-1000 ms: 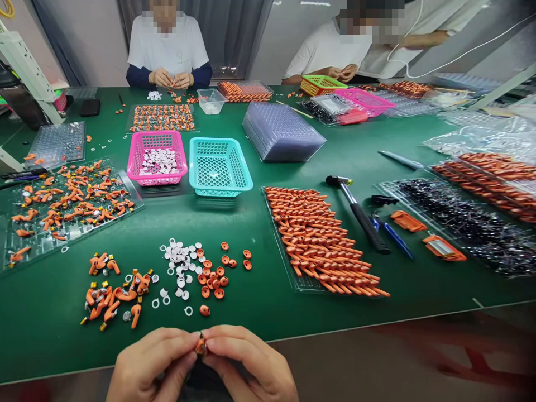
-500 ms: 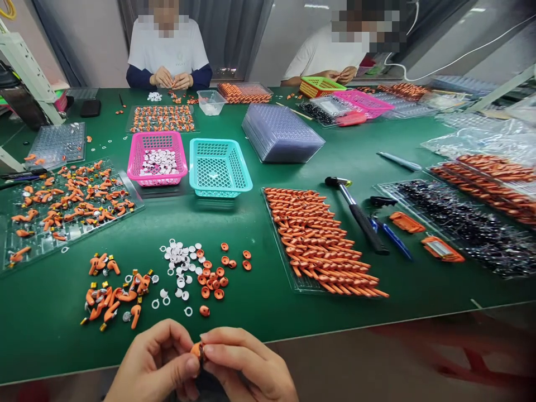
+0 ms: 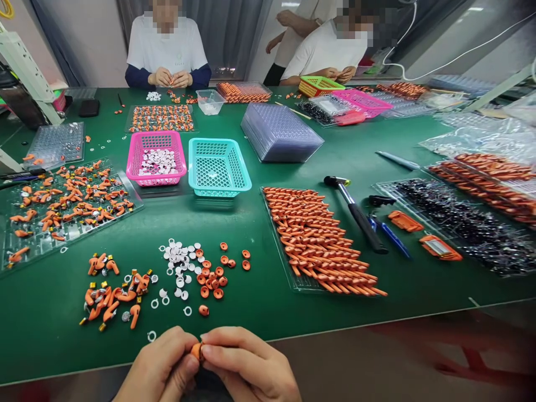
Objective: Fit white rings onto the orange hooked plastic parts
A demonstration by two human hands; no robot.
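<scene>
A small orange part (image 3: 196,350) is pinched between my two hands at the table's front edge. My left hand (image 3: 170,365) grips it from the left with thumb and index finger, while the fingertips of my right hand (image 3: 247,363) press on its right side. Just beyond them lie a lone orange cap (image 3: 203,310) and a white ring (image 3: 152,336). Farther back are loose white discs (image 3: 180,257) and orange caps (image 3: 218,272). Orange stemmed pieces with gold-coloured ends (image 3: 106,298) are heaped to the left.
A tray of orange pieces (image 3: 314,240), a hammer (image 3: 355,215) and blue-handled pliers (image 3: 393,240) lie right. Pink (image 3: 133,159) and turquoise (image 3: 245,167) baskets stand mid-table. A filled tray (image 3: 136,204) is left. Two people work across the table; another stands behind.
My left hand's fingers have closed in around the orange part, and the white ring beside them now shows. A standing person has come into view at the back.
</scene>
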